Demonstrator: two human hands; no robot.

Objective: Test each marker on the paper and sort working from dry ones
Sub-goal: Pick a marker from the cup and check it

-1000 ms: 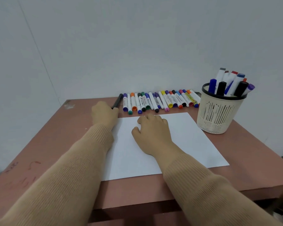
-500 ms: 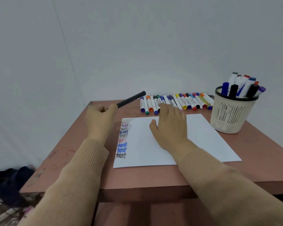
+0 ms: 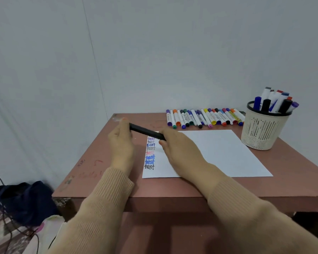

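- Marker [image 3: 145,132], the black one, is off the table [image 3: 103,162]. I hold it slantwise above the top left corner of the paper [image 3: 218,149], between my two hands.
- My left hand [image 3: 121,143] grips its left end, fingers [image 3: 124,123] curled round the barrel.
- My right hand [image 3: 180,149] pinches the other end, thumb under and fingers over.
- Both ends are covered by my hands, so I can't tell which one carries the cap.
- The paper lies flat with a column of "test" words [image 3: 150,153] down its left edge, some bold and a couple faint.
- I judge the step in hand to be uncapping this marker so I can try it.
- The next move calls for a straight pull apart along the barrel, with the cap kept in one hand. Then the tip goes down on bare paper beside the column for a short word.
- After that comes sorting. A row [image 3: 204,117] of markers lies along the far edge, and a basket [image 3: 261,132] at the right holds more upright. Which is the working lot I can't tell.
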